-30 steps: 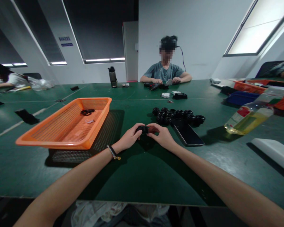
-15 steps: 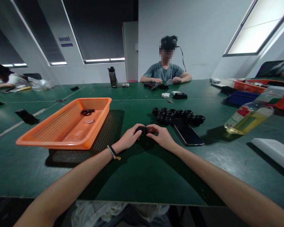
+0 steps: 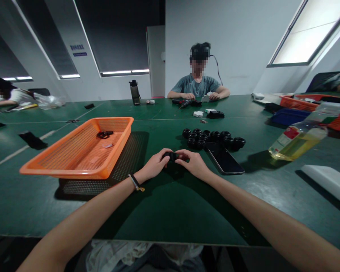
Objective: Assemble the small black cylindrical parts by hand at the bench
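Note:
Both of my hands meet over the green table [image 3: 170,204] and grip one small black round part [image 3: 170,155] between their fingertips. My left hand [image 3: 155,164], with a black band on its wrist, pinches the part from the left. My right hand [image 3: 193,163] pinches it from the right. Just beyond them lies a cluster of several more black round parts [image 3: 214,138]. A dark phone [image 3: 224,159] lies flat to the right of my right hand.
An orange mesh basket [image 3: 82,149] with a few small items stands at the left. A plastic bottle of yellow liquid [image 3: 300,138] lies at the right, a white flat object [image 3: 328,183] nearer. A person [image 3: 198,85] sits across the table handling small parts. Orange and blue trays [image 3: 297,109] are far right.
My hands and the black part have stayed in place. The person across the table has shifted their hands slightly.

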Available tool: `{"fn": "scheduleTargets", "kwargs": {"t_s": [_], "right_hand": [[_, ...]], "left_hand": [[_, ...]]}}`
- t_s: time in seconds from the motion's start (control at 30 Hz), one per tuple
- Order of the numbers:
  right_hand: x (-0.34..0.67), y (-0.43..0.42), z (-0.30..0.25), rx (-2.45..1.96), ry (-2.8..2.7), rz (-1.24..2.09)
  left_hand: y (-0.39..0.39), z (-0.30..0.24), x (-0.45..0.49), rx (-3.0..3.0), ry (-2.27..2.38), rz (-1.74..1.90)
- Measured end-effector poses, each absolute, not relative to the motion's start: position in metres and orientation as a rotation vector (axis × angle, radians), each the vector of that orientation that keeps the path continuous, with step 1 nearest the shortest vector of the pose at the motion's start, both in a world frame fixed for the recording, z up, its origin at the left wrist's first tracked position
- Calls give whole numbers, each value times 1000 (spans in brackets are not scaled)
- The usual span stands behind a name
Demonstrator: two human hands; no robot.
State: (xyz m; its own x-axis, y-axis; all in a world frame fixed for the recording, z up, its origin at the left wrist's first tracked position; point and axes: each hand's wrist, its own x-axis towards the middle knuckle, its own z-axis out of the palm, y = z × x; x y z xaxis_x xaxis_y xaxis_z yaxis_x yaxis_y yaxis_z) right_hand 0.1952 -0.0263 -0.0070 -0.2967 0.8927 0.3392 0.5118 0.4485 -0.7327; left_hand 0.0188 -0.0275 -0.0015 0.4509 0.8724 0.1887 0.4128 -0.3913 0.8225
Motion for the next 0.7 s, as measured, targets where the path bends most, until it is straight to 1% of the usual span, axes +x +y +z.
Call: {"fn": "scheduleTargets", "kwargs": {"t_s": [0.5, 0.7], "right_hand": [[195, -24, -9, -1211, -1961, 663], [195, -28, -7, -1121, -1930, 693]], "left_hand": [[-28, 1, 19, 2115, 1159, 772], [-28, 0, 20, 2127, 1160, 781]]}}
